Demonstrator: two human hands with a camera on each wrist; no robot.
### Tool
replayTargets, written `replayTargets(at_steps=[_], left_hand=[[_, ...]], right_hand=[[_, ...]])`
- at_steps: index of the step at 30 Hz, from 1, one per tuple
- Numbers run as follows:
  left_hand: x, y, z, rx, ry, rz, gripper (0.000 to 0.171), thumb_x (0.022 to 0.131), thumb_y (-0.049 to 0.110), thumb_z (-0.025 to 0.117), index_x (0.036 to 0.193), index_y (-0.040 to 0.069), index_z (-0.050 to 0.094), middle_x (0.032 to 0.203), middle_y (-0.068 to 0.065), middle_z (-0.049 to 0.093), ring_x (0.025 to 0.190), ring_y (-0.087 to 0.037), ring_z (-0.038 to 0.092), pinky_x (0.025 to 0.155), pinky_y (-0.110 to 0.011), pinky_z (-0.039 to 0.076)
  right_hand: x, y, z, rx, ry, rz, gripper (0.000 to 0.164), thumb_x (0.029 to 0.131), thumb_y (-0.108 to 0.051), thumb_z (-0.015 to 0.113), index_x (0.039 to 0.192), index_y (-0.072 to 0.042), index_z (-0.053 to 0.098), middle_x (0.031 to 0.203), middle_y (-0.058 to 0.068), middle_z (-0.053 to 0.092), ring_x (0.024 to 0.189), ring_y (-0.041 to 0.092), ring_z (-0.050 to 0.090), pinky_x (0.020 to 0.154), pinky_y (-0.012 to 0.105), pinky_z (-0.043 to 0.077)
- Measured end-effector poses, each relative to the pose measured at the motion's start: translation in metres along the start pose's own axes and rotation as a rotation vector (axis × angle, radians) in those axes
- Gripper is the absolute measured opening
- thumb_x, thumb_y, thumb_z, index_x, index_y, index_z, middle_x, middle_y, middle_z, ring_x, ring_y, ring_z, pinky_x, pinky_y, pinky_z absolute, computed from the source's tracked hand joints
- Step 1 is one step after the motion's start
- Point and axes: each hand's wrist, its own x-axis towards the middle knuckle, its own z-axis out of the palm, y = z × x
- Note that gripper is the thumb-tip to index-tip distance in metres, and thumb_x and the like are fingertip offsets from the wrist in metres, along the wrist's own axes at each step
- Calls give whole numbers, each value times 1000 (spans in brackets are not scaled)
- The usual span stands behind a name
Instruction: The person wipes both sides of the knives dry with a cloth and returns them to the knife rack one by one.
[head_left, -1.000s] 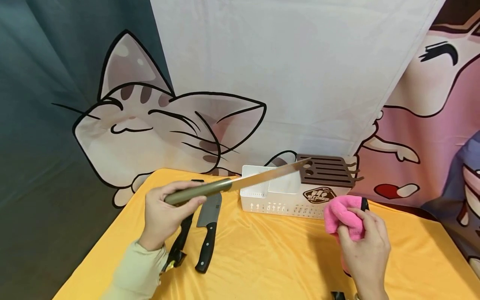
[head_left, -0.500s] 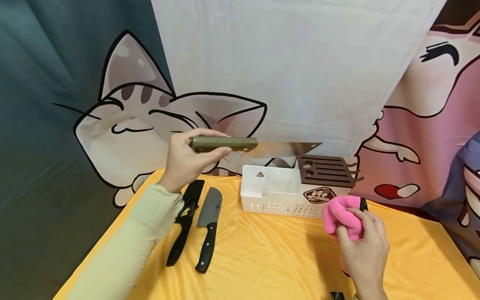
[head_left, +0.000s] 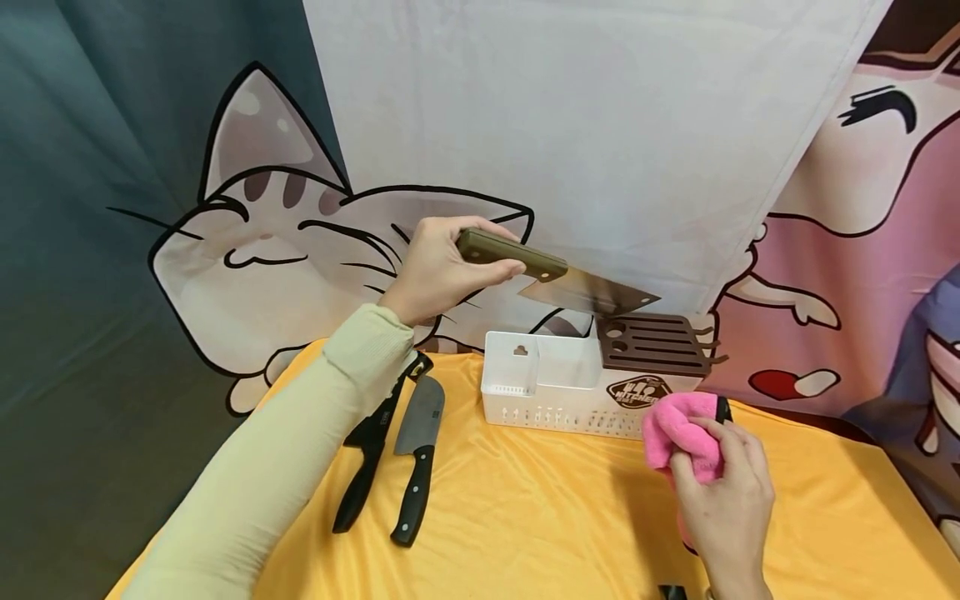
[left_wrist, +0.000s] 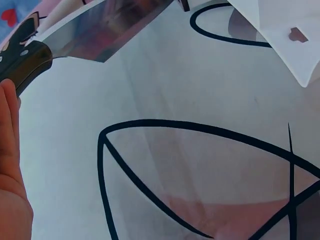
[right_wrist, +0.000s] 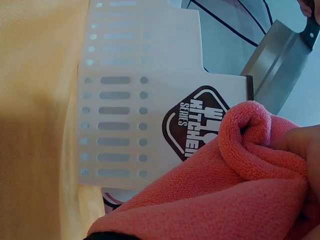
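My left hand [head_left: 438,268] grips the olive handle of a cleaver [head_left: 592,292], raised behind and above the white holder [head_left: 558,412]. The blade slants down to the right, its front end just over the brown slotted top [head_left: 656,367]. In the left wrist view the blade [left_wrist: 110,32] crosses the upper left. A crumpled pink towel [head_left: 681,433] is pinched between the thumb and fingers of my right hand [head_left: 731,487], in front of the holder's right end. In the right wrist view the towel [right_wrist: 210,200] overlaps the holder's printed side.
On the yellow tablecloth [head_left: 540,500], a black-handled kitchen knife [head_left: 415,496] lies left of the middle. Beside it is a knife with a black blade or cover [head_left: 360,487], partly hidden by my left sleeve [head_left: 300,467]. A printed cat curtain [head_left: 600,125] hangs close behind the holder.
My left hand has carried the cleaver up and to the right, and its blade has tipped from pointing upward to pointing down at the slotted top. The right hand and towel have barely moved.
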Motion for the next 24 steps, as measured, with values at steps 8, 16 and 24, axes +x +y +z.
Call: replayTargets(at_steps=[8, 16, 24], left_hand=[[30, 2, 4, 65, -27, 31, 29, 83, 12, 83, 108, 3, 72, 89, -3, 73, 69, -15, 67, 55, -29, 49], [61, 12, 22, 39, -40, 81, 35, 87, 7, 79, 116, -2, 61, 98, -8, 68, 79, -15, 68, 73, -27, 56], [77, 11, 57, 19, 17, 127, 55, 92, 1, 70, 136, -4, 36, 104, -19, 64, 79, -21, 69, 71, -24, 57]], right_hand=[[0, -2, 1, -4, -6, 8, 35, 71, 8, 72, 105, 3, 70, 107, 24, 60, 98, 40, 59, 83, 7, 28], [-1, -1, 1, -2, -4, 1, 35, 70, 8, 72, 105, 2, 71, 106, 24, 60, 98, 40, 59, 82, 7, 28], [-1, 0, 1, -6, -8, -9, 35, 70, 8, 72, 105, 2, 71, 105, 23, 61, 97, 39, 59, 82, 8, 28]])
